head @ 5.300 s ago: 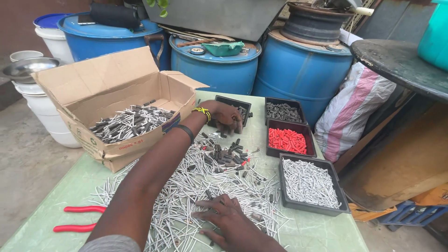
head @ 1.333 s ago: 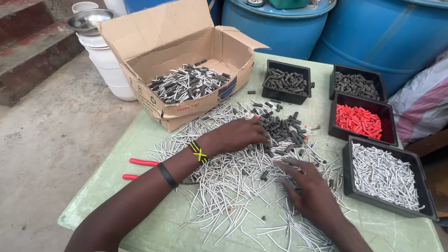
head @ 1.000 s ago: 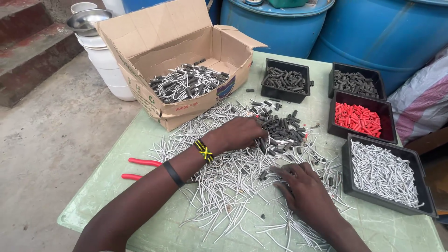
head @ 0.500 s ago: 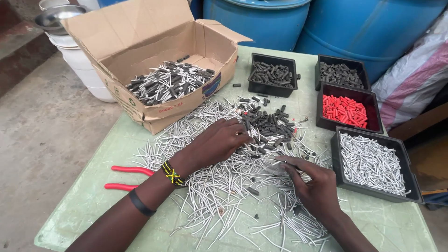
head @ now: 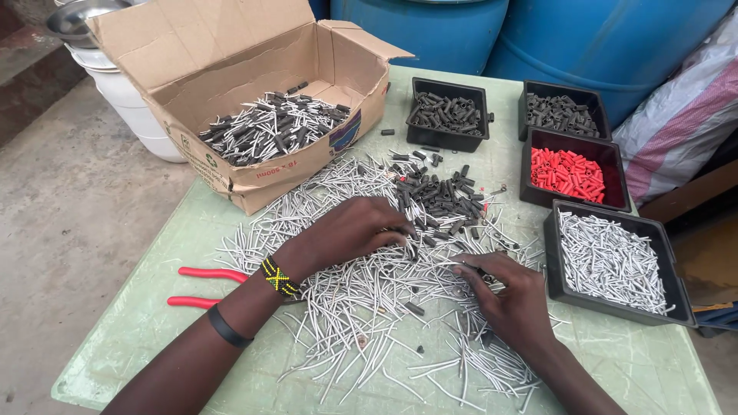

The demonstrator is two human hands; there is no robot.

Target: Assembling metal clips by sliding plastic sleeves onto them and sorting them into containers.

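A wide heap of thin grey metal pins [head: 361,284] covers the middle of the pale green table [head: 138,323]. Small black tubes [head: 442,200] lie mixed in at the heap's far side. My left hand [head: 354,230], with a beaded band and a black band on the wrist, rests palm down on the pins with fingertips next to the black tubes. My right hand [head: 511,296] lies on the pins nearer the front right, fingers curled and touching them. Whether either hand pinches a piece is hidden.
An open cardboard box [head: 246,100] of mixed pins and tubes stands at the back left. Four black trays sit right: two with black tubes [head: 448,115], one with red tubes [head: 569,173], one with grey pins [head: 611,257]. Red-handled pliers [head: 204,286] lie left. Blue barrels [head: 584,38] behind.
The view has shifted closer and lower over the table. My left hand stays on the heap near the black tubes; my right hand has slid slightly left across the pins.
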